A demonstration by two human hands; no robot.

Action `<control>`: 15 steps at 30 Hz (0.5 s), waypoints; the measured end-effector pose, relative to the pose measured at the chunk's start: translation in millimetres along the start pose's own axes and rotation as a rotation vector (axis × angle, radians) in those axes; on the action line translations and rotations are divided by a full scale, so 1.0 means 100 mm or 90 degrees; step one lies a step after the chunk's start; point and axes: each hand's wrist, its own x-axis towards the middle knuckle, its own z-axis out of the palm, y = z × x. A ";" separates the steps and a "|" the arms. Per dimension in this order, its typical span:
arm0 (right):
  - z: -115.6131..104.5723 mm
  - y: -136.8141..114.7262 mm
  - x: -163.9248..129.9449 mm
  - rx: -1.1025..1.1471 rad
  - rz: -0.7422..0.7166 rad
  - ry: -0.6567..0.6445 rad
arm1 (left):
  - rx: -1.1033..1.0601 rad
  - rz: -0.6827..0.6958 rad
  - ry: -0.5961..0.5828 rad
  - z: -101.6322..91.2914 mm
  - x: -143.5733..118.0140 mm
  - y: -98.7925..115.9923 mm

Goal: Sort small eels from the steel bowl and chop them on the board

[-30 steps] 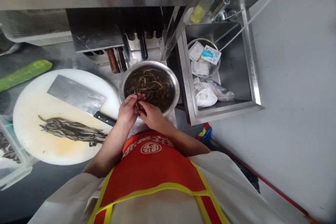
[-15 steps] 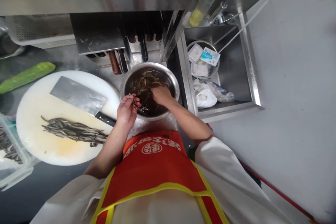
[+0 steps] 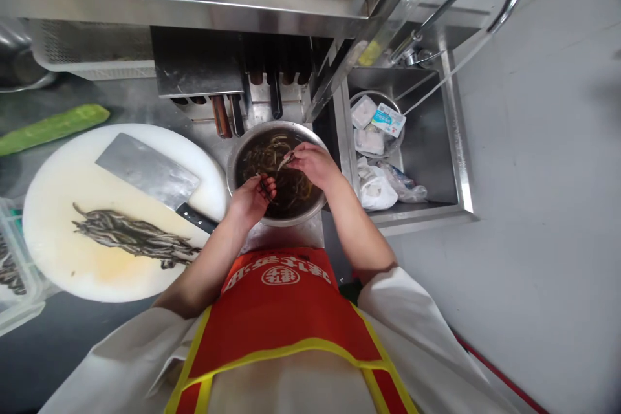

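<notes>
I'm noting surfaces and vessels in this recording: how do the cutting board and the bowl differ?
The cutting board is white and flat; the bowl is metal and hollow. The cutting board looks wider than the bowl. The cutting board bears a cleaver and bunched dark strips; the bowl holds loose strips in dark liquid. Both are round.

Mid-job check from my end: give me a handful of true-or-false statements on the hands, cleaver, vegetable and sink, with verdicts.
1. The right hand pinches a slender piece over the metal bowl. True.
2. The left hand grips the cleaver. False: the left hand is at the bowl.
3. The cleaver lies on the white cutting board. True.
4. The green vegetable is in the sink. False: the green vegetable lies beside the board.
5. A white bag lies in the sink. True.
</notes>
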 end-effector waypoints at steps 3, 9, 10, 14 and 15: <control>0.00 -0.04 -0.08 0.065 0.023 -0.007 | -0.007 -0.020 -0.001 0.01 0.05 -0.03; -0.01 -0.08 -0.27 0.056 -0.022 -0.044 | -0.018 -0.101 -0.019 0.09 0.10 -0.14; 0.00 -0.08 -0.30 0.056 -0.030 -0.050 | -0.020 -0.116 -0.035 0.10 0.10 -0.17; 0.02 0.03 -0.40 0.034 -0.026 -0.067 | -0.049 -0.123 -0.094 0.14 0.08 -0.23; 0.02 0.07 -0.43 0.026 -0.018 -0.072 | -0.058 -0.116 -0.102 0.14 0.08 -0.23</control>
